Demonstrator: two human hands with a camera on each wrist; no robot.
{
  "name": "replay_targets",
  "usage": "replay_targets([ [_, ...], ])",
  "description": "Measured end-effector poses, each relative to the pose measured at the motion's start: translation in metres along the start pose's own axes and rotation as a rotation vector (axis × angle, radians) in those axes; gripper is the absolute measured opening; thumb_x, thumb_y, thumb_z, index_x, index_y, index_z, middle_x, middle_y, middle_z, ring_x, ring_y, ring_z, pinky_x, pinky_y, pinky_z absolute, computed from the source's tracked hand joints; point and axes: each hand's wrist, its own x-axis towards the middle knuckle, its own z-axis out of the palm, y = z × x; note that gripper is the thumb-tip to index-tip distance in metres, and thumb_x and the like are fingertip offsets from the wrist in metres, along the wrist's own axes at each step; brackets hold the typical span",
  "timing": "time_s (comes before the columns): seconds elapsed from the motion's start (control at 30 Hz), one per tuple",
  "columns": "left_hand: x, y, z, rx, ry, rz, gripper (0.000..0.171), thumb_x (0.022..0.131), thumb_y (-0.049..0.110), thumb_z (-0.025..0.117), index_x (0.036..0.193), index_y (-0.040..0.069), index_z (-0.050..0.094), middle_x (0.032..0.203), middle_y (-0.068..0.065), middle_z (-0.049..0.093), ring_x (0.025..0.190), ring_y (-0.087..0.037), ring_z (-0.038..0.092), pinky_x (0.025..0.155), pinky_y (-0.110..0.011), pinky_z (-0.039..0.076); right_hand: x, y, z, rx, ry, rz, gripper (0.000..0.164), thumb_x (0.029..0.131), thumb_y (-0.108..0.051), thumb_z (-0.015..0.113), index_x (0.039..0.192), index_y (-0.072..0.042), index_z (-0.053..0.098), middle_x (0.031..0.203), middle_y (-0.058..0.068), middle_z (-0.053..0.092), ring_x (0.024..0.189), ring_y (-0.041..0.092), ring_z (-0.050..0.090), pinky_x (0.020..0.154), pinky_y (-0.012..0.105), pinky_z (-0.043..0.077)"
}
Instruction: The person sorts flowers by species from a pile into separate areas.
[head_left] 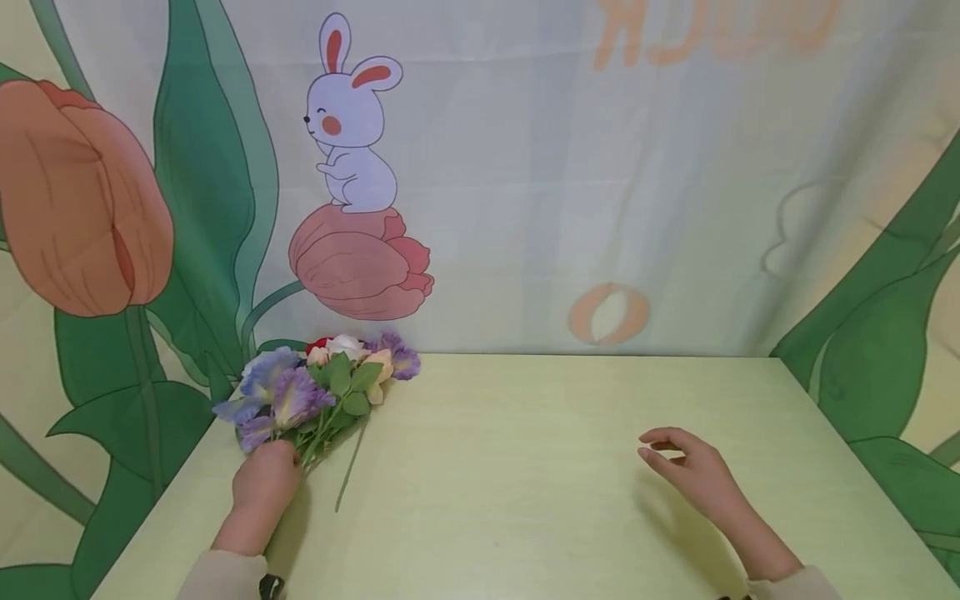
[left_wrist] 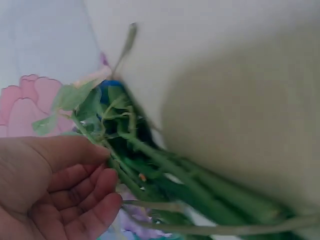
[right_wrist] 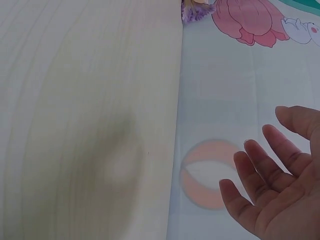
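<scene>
A bunch of flowers [head_left: 341, 379] lies at the back left of the table, with red, white, peach and purple blooms and green leaves. My left hand [head_left: 266, 477] is at its near side, just below a purple and blue iris [head_left: 296, 398]. In the left wrist view the thumb and curled fingers [left_wrist: 102, 200] pinch a thin flower stem, beside the thicker green stems [left_wrist: 200, 187] of the bunch. The lower part of the held stem runs off to the right there. My right hand [head_left: 693, 471] hovers over the table's right side, fingers loosely bent, holding nothing.
A single thin stem [head_left: 351, 467] sticks out from the bunch toward the near side of the pale table [head_left: 510, 467]. Behind the table hangs a curtain [head_left: 510, 183] printed with a rabbit and tulips.
</scene>
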Motion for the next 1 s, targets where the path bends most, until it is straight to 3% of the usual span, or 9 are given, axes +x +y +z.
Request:
replay_targets([
  [0.1, 0.001, 0.006, -0.008, -0.051, 0.012, 0.034, 0.031, 0.091, 0.003, 0.054, 0.061, 0.01, 0.046, 0.06, -0.001, 0.042, 0.056, -0.016, 0.035, 0.05, -0.029, 0.028, 0.003, -0.002, 0.0, 0.001, 0.002, -0.015, 0.03, 0.096, -0.029, 0.064, 0.116, -0.007, 0.068, 0.12, 0.012, 0.069, 0.108, 0.03, 0.065, 0.083, 0.025, 0.055],
  [0.2, 0.002, 0.015, -0.017, -0.096, 0.045, 0.082, 0.015, 0.091, 0.005, 0.057, 0.083, 0.001, 0.069, 0.074, -0.012, 0.066, 0.064, -0.021, 0.056, 0.054, -0.035, 0.045, 0.009, -0.007, 0.0, 0.014, -0.001, -0.031, 0.03, 0.097, -0.03, 0.063, 0.117, -0.008, 0.068, 0.119, 0.011, 0.07, 0.108, 0.03, 0.064, 0.084, 0.027, 0.054],
  [0.33, 0.006, 0.028, -0.027, -0.15, 0.057, 0.131, 0.022, 0.092, 0.006, 0.058, 0.104, -0.006, 0.072, 0.1, -0.024, 0.073, 0.083, -0.035, 0.069, 0.07, -0.047, 0.056, 0.018, -0.018, 0.001, 0.045, -0.012, -0.044, 0.03, 0.097, -0.03, 0.063, 0.117, -0.008, 0.067, 0.119, 0.011, 0.07, 0.108, 0.029, 0.064, 0.086, 0.03, 0.054],
  [0.47, 0.01, 0.045, -0.037, -0.202, 0.054, 0.163, 0.022, 0.092, 0.006, 0.06, 0.105, -0.008, 0.072, 0.101, -0.024, 0.073, 0.089, -0.036, 0.069, 0.075, -0.048, 0.056, 0.026, -0.031, 0.001, 0.08, -0.029, -0.073, 0.029, 0.097, -0.027, 0.063, 0.117, -0.007, 0.067, 0.117, 0.012, 0.07, 0.107, 0.029, 0.064, 0.088, 0.034, 0.054],
  [0.73, 0.02, 0.078, -0.048, -0.31, 0.04, 0.194, 0.021, 0.093, 0.009, 0.063, 0.105, -0.005, 0.072, 0.097, -0.02, 0.074, 0.082, -0.027, 0.068, 0.069, -0.037, 0.056, 0.042, -0.057, -0.01, 0.12, -0.061, -0.106, 0.032, 0.098, -0.028, 0.061, 0.119, -0.005, 0.065, 0.118, 0.014, 0.07, 0.109, 0.031, 0.064, 0.09, 0.044, 0.053],
  [1.0, 0.025, 0.115, -0.053, -0.562, -0.009, 0.224, 0.023, 0.095, 0.01, 0.062, 0.111, -0.005, 0.07, 0.101, -0.021, 0.073, 0.081, -0.023, 0.07, 0.07, -0.03, 0.058, 0.057, -0.077, -0.008, 0.201, -0.086, -0.104, 0.035, 0.098, -0.03, 0.061, 0.123, -0.005, 0.065, 0.123, 0.015, 0.068, 0.114, 0.031, 0.062, 0.094, 0.044, 0.053],
])
